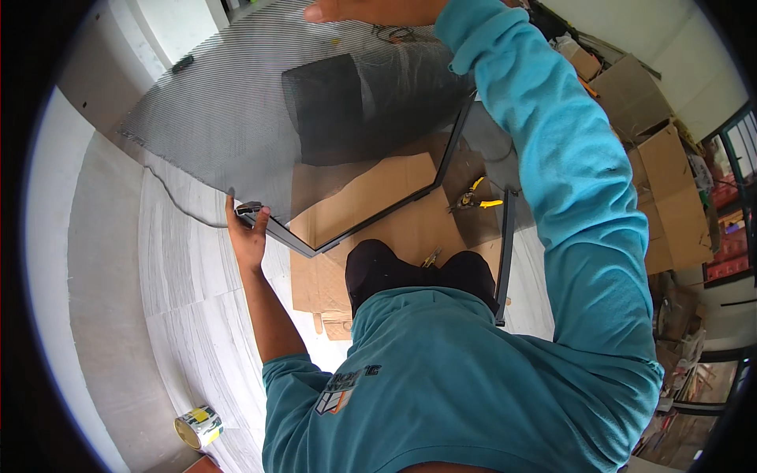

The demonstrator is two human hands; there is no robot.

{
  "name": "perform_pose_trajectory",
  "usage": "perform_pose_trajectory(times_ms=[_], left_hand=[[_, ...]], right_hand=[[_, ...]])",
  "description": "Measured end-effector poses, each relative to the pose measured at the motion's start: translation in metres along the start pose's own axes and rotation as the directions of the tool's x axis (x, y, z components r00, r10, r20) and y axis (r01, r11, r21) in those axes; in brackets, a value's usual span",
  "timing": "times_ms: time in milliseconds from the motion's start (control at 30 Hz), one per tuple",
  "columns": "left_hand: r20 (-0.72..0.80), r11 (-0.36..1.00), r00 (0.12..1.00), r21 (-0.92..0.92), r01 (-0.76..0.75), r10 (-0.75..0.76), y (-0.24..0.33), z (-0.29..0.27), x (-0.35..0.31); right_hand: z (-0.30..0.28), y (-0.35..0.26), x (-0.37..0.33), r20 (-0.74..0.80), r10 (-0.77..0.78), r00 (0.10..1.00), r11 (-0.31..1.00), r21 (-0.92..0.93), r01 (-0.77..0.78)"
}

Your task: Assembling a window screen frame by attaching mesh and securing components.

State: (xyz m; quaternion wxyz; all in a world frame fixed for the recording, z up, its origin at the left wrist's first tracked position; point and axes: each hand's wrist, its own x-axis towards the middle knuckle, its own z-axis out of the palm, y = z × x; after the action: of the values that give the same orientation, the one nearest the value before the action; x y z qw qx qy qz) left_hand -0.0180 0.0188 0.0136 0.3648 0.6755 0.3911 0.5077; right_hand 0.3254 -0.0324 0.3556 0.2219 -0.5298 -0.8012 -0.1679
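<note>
A large sheet of dark mesh screen spreads over a slim black frame, whose nearest corner points toward me. My left hand is closed around the frame's left bar, close to the mesh edge, with thumb and index finger on either side. Across the top of the view reaches my right hand, at the far part of the mesh. Its visible digit is stretched out; the other fingers are partly cut off by the picture's edge. Yellow-handled snips lie right of the frame.
Cardboard lies beneath the frame and my knees. A separate black bar is at my right. Between my knees lies a small yellow tool. A can stands lower left; cardboard boxes are piled at right.
</note>
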Motion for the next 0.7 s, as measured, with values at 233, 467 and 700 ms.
perform_pose_trajectory(times_ms=[233, 467, 700], left_hand=[[0.011, 0.999, 1.0, -0.03, 0.012, -0.011, 0.006, 0.001, 0.003], [0.008, 0.998, 0.999, -0.028, 0.051, -0.051, 0.007, 0.0, 0.002], [-0.007, 0.989, 0.995, -0.114, 0.097, -0.098, -0.002, 0.0, 0.006]], right_hand=[[0.023, 0.003, 0.006, 0.129, 0.078, 0.989, 0.997, 0.002, -0.079], [0.057, 0.013, -0.001, 0.205, 0.064, 0.977, 0.998, 0.004, -0.066], [0.071, 0.014, -0.002, 0.277, 0.108, 0.955, 0.992, 0.027, -0.12]])
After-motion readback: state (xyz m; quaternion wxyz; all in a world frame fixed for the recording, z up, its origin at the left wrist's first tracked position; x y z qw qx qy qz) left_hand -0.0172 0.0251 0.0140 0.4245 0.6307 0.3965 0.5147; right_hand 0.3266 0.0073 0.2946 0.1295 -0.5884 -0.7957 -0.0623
